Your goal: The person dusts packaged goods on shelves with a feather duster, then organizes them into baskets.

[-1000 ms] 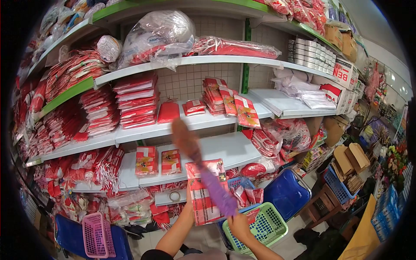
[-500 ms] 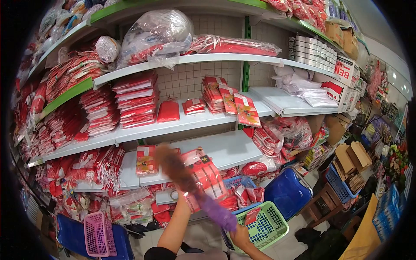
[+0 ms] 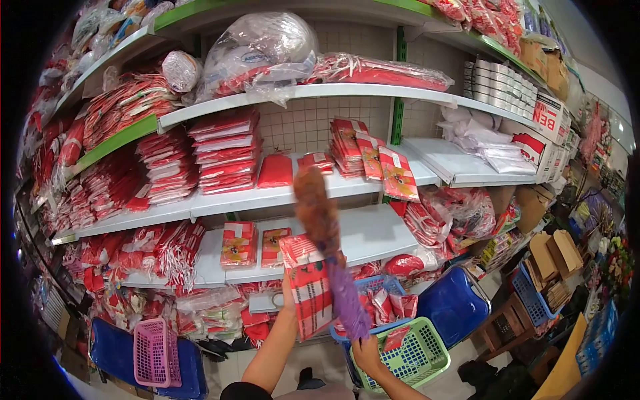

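Observation:
My left hand [image 3: 289, 293] is closed on the left edge of a red and white plastic-wrapped packet [image 3: 308, 287], held upright in front of the lower shelf. My right hand [image 3: 365, 352] is wrapped round the lower end of a feather duster [image 3: 347, 300], purple below and brown and blurred at the top. In this view the duster overlaps the packet's right side and the shelf behind. Two similar red packets, one at the left [image 3: 239, 245] and one nearer the middle [image 3: 275, 247], lie on the lower shelf [image 3: 373, 233].
Folded red packets are stacked on the middle shelf [image 3: 247, 200]. Below on the right are a green basket [image 3: 427, 363], a blue basket [image 3: 393, 285] and a blue chair [image 3: 457, 300]. A pink basket [image 3: 157, 353] sits on another blue chair [image 3: 110, 347] at the left.
The duster has swung from leaning left to nearly upright, its brown head moving right and up. The held packet now stands more upright. The view has shifted slightly.

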A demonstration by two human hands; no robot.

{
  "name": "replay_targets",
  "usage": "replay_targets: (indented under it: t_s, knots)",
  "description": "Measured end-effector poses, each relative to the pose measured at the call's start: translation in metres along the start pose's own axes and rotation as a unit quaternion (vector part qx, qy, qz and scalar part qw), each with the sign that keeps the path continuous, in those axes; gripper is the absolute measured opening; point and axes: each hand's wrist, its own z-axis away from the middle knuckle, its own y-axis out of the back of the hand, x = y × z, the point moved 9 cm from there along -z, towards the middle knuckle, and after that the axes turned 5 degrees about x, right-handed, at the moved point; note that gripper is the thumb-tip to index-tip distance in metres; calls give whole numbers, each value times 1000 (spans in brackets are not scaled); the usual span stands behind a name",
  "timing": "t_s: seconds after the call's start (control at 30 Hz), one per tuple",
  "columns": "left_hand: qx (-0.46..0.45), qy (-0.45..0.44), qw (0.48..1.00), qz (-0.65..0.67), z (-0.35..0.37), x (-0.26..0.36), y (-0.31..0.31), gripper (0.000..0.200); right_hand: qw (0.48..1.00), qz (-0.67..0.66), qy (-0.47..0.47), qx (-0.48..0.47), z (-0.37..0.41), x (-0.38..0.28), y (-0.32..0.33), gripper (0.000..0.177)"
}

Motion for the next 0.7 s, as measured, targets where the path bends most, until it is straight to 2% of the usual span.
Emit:
replay_targets:
  t_s: [0.07,0.13,0.17,0.2,0.27,0.3,0.33,0.43,0.47,0.57,0.63,0.7]
  knots:
    - [8,-1,999,38,0,3,29,54,995,36,96,16,2,0,-9,17]
    - [32,-12,994,99,1,11,68,54,997,40,47,42,-17,-2,3,13]
    - [80,-19,995,51,-5,12,65,56,998,41,22,54,-27,-3,9,11]
    - [130,-27,991,3,-10,12,51,58,999,32,-36,8,-38,5,3,12]
    - [189,-49,977,-85,-15,23,59,62,1000,17,-14,4,-48,0,-10,13]
    - [159,-49,986,-12,-16,30,102,59,1000,10,-5,3,-53,-2,-17,14]
    - [160,-55,986,-10,-16,42,106,59,997,5,76,-8,-58,-18,-22,21]
    - [173,-65,982,-43,-26,73,113,59,990,89,81,-78,-91,-10,-38,26]
    - [173,-68,981,-52,-35,86,112,58,987,127,47,-86,-112,-20,-31,30]
    - [173,-75,979,-75,-52,115,114,58,999,22,29,3,-180,-27,-24,30]
    - [171,-75,979,-84,-65,130,116,58,997,-16,63,45,-225,-32,-21,27]
    - [171,-75,978,-93,-78,143,120,57,995,-82,47,-21,-269,-42,-28,28]
